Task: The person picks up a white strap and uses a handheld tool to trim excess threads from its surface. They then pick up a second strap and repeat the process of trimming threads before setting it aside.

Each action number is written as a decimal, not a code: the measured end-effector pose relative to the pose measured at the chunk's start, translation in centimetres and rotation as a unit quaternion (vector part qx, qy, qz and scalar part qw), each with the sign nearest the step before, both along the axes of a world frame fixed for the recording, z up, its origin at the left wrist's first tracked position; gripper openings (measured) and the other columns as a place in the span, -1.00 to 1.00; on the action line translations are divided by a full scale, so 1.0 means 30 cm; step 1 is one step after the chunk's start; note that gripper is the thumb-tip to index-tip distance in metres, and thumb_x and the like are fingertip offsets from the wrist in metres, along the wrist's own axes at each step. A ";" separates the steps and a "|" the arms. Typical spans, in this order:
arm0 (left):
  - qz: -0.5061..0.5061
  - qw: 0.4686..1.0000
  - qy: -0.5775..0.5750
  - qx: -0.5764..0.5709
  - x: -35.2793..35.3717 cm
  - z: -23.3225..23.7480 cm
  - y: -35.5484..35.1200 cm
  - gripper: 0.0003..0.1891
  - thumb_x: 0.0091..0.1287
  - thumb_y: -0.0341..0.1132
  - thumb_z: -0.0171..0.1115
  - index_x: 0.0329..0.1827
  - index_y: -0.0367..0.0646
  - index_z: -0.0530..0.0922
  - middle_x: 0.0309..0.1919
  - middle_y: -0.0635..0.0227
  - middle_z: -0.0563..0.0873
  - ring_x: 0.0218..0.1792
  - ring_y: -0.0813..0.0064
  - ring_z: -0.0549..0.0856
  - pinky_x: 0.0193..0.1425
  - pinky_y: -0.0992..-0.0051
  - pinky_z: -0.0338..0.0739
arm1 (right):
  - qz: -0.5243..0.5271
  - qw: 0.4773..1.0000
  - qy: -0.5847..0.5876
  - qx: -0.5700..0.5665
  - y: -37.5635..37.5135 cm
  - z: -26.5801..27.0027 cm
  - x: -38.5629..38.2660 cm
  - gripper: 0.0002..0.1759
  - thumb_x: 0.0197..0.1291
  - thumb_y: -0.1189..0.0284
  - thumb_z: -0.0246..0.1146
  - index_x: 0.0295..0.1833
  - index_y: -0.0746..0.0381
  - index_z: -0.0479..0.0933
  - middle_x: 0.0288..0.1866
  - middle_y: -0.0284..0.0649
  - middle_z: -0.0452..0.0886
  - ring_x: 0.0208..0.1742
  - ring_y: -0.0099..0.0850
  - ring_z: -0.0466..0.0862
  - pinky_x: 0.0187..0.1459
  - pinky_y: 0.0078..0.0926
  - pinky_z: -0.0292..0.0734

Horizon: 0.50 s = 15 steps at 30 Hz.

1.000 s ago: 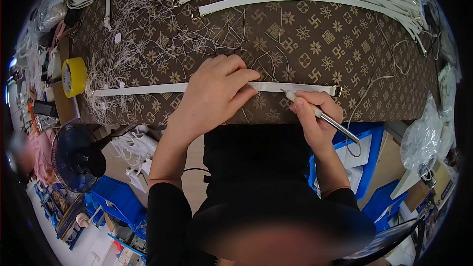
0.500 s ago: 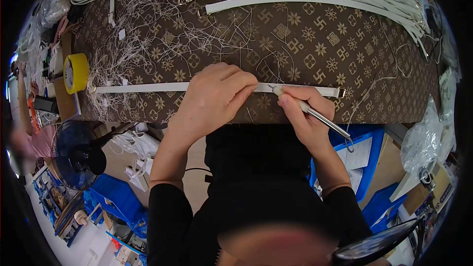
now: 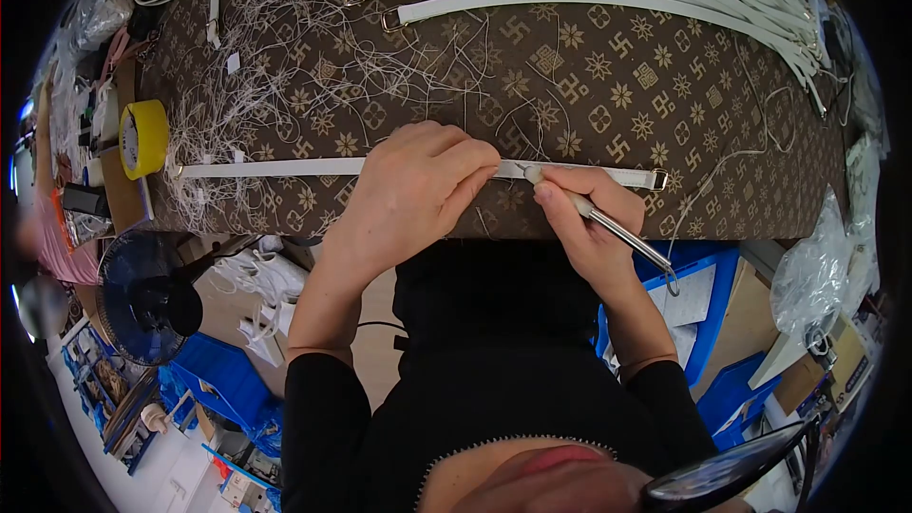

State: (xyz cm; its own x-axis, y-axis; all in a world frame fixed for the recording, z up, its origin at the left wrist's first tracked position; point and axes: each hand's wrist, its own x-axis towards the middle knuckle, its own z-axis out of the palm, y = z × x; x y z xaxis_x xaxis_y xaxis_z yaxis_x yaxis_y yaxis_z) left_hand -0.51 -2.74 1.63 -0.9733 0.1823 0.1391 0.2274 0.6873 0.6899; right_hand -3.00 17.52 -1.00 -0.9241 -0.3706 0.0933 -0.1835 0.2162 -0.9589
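A narrow white strap (image 3: 285, 168) lies across the patterned cloth, with a metal buckle (image 3: 659, 180) at its right end. My left hand (image 3: 413, 185) is closed, thumb and fingers pinching near the strap's middle and covering part of it. My right hand (image 3: 594, 218) grips a pen-shaped silver tool (image 3: 627, 236) with a pale front end and a hooked wire at its rear. Its thin tip meets or hovers just over the strap, slightly right of my left fingertips; contact cannot be made out. A pale thread or thin cord (image 3: 686, 198) runs near the tool's rear.
More white straps (image 3: 589, 5) with buckles lie along the far side. Loose thread ends (image 3: 275, 66) litter the cloth's left half. A yellow tape roll (image 3: 144, 140) stands at the left edge, above a black fan (image 3: 147, 299). Blue bins (image 3: 712, 313) sit below the table.
Both hands, the strap and the tool hold nearly the same place. The camera view has tilted slightly, and a person in pink at the far left has shifted.
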 end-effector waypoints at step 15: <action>-0.009 1.000 0.004 -0.006 0.003 -0.006 -0.007 -0.92 0.18 -0.40 0.28 -0.29 -0.15 0.59 -0.45 0.33 0.62 -0.39 0.28 0.60 -0.28 0.36 0.48 | 0.008 0.999 0.041 0.020 0.000 -0.002 -0.004 -0.85 0.02 0.55 0.41 -0.25 0.29 0.64 -0.33 -0.15 0.71 -0.35 -0.34 0.72 -0.29 -0.52 0.58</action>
